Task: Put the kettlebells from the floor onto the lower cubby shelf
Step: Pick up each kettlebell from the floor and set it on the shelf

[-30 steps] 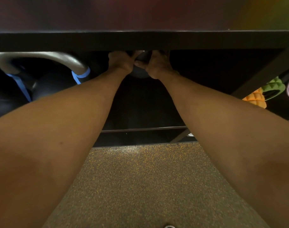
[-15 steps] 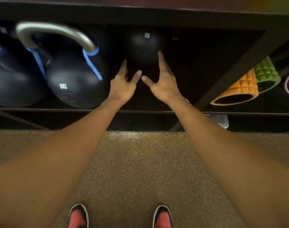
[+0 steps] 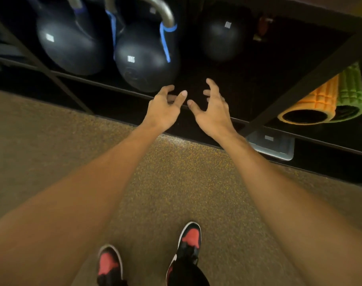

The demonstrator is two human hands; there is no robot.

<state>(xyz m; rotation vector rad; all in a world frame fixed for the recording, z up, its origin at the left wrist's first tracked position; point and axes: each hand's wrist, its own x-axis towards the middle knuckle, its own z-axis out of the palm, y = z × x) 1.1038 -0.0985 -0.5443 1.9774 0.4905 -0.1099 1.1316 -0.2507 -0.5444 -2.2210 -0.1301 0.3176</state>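
Three black kettlebells stand in the lower cubby shelf [image 3: 206, 79]. A small one [image 3: 222, 35] sits deep at the back, right of a larger kettlebell [image 3: 145, 58] with a steel handle and blue bands. A third kettlebell [image 3: 66, 44] stands further left. My left hand [image 3: 163, 108] and my right hand [image 3: 212, 112] hover side by side over the shelf's front edge, fingers spread and curled, holding nothing. Both are well short of the small kettlebell.
An orange foam roller [image 3: 312, 108] and a green one [image 3: 351, 96] lie in the cubby to the right, past a black divider [image 3: 299, 79]. A flat grey scale [image 3: 273, 144] sits under the shelf. Speckled brown floor [image 3: 176, 182] lies below, with my red and black shoes [image 3: 188, 242].
My hands let go of the small kettlebell deep in the cubby and drew back to the shelf's front edge. The camera view pulled back, showing more floor and my shoes.
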